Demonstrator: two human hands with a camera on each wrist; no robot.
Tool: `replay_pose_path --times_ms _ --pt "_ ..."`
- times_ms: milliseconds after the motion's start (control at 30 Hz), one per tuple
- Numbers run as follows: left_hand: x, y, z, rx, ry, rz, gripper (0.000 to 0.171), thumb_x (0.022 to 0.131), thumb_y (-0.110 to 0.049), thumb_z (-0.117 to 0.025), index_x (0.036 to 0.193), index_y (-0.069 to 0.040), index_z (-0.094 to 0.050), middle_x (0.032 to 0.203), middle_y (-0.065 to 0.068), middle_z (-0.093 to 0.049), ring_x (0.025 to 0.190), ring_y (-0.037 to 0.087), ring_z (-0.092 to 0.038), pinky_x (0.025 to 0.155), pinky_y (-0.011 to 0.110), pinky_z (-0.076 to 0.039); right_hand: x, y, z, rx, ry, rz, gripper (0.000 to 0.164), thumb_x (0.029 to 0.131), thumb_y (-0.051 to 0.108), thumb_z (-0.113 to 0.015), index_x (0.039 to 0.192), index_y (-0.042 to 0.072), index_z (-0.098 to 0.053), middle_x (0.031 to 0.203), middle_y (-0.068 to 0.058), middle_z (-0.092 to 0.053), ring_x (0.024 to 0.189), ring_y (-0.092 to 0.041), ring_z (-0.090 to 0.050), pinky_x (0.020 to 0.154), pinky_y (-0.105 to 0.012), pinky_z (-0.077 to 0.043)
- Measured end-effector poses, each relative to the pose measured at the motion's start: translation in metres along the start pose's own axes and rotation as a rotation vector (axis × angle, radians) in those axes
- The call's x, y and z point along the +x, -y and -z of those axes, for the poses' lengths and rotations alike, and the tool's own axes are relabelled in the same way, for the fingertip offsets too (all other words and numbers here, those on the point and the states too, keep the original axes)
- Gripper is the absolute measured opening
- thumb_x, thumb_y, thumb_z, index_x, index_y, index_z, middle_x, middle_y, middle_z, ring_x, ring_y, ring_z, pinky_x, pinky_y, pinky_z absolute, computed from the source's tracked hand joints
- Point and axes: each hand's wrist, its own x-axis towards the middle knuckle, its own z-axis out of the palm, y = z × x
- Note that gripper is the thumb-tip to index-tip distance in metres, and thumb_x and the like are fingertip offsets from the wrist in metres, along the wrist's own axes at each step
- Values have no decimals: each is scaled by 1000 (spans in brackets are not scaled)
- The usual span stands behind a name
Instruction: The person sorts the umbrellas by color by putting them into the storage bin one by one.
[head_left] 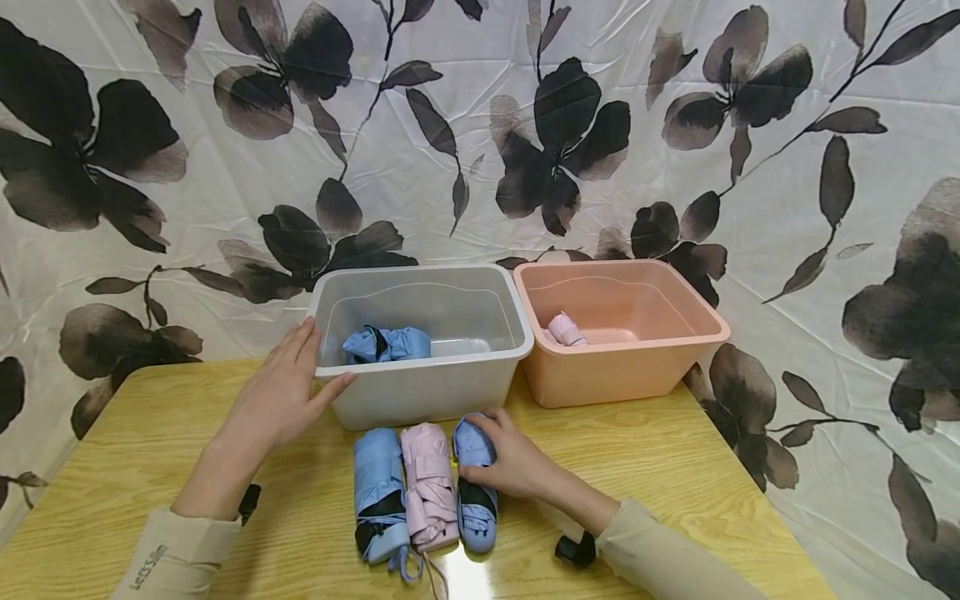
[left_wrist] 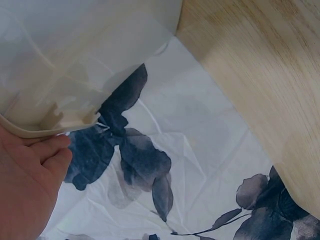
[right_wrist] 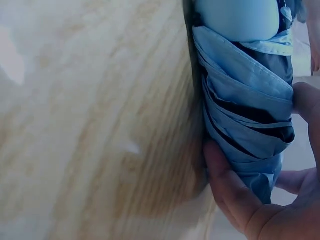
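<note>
Three folded umbrellas lie side by side before the bins in the head view: a blue umbrella [head_left: 378, 479] on the left, a pink umbrella [head_left: 430, 483] in the middle, and another blue umbrella [head_left: 477, 521] on the right. My right hand [head_left: 517, 458] grips this right-hand one, thumb and fingers around its upper half; the right wrist view shows its wrapped fabric [right_wrist: 245, 95] between them. Against the front left corner of the grey bin [head_left: 427, 392] rests my left hand [head_left: 281, 392], fingers straight along the side and thumb at the front rim.
Inside the grey bin lies a bundled blue umbrella [head_left: 386, 344]. The pink bin [head_left: 622, 371] stands to its right, holding a pink umbrella [head_left: 566, 329]. Behind the wooden table [head_left: 300, 525] hangs a floral cloth [head_left: 450, 167].
</note>
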Motion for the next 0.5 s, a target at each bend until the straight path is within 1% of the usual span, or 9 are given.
replay_pose_path --times_ms 233,500 --pt "-1 0 0 -1 8 4 97 104 -62 -49 158 15 -22 168 33 -15 153 52 -19 122 66 -22 -6 -1 0 80 -60 21 81 83 33 -84 153 11 -51 146 -16 -44 119 -31 -57 98 -48 -52" --pt "0 0 0 -5 15 8 98 104 -63 -48 159 14 -21 169 32 -13 154 52 -17 123 66 -20 -16 4 3 161 -135 74 80 79 23 -87 152 16 -52 148 -8 -44 122 -27 -56 100 -45 -51"
